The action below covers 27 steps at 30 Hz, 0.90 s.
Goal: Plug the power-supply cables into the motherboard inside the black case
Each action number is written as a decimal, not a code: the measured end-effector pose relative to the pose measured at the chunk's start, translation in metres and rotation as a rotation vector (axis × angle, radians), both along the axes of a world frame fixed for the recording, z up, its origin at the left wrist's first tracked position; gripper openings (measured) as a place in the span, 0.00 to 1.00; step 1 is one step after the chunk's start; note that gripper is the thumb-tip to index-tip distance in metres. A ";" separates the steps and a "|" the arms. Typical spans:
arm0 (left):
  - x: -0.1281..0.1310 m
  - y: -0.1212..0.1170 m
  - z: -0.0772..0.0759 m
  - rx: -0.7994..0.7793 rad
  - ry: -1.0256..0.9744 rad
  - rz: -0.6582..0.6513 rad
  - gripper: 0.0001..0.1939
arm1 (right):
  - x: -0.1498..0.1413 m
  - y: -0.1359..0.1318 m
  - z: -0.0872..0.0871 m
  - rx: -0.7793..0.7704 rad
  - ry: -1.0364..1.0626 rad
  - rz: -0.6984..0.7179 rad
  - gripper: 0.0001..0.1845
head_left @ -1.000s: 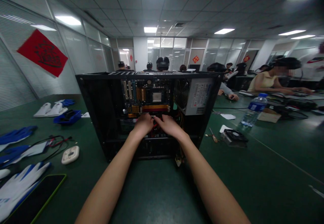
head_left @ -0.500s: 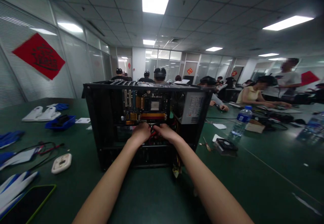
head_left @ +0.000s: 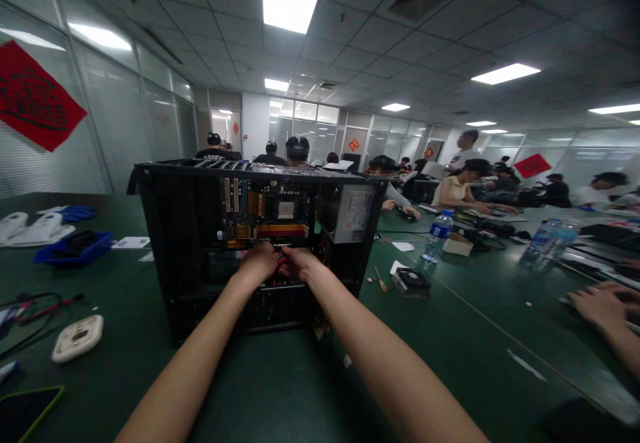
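Observation:
An open black computer case [head_left: 163, 263] stands on its side edge in front of me, its inside facing me. My left hand [head_left: 259, 263] is inside it, fingers closed just below the motherboard [head_left: 267, 211]. Beside it, my right hand [head_left: 299, 263] is closed too, its fingertips nearly meeting the left ones. A thin red cable [head_left: 281, 254] shows between both hands' fingers; its ends are hidden. To the upper right sits the silver power supply [head_left: 356, 213]. Loose wires with a connector [head_left: 320, 327] hang at the case's lower front.
On the green table [head_left: 280, 389] at left lie a blue tray [head_left: 75, 248], a white square object [head_left: 78, 338] and a phone [head_left: 27, 413]. At right are a screwdriver [head_left: 381, 281], a cooling fan [head_left: 413, 281] and a water bottle [head_left: 438, 236]. A co-worker's hands [head_left: 603, 306] rest at far right.
The view has turned to the right, so the case and table things appear further left. Both my hands stay together inside the case at the red cable.

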<state>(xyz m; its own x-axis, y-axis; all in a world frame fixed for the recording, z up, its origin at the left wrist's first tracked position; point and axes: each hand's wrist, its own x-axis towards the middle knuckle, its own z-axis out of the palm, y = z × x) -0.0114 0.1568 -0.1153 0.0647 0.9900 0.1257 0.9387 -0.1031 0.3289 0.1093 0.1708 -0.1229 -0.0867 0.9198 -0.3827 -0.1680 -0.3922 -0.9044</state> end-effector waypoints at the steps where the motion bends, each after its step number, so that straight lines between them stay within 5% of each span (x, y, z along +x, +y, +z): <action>1: 0.000 -0.001 0.001 0.000 0.000 0.000 0.16 | 0.001 0.001 0.000 -0.006 0.011 0.004 0.11; 27: 0.000 -0.012 0.006 -0.013 0.004 0.010 0.19 | 0.001 0.013 -0.004 -0.038 0.084 0.028 0.10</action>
<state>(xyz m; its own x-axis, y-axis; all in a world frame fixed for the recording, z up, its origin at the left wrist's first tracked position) -0.0111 0.1449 -0.1092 0.0553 0.9922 0.1122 0.9409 -0.0894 0.3267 0.1107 0.1833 -0.1269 -0.1449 0.9016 -0.4076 -0.2310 -0.4314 -0.8721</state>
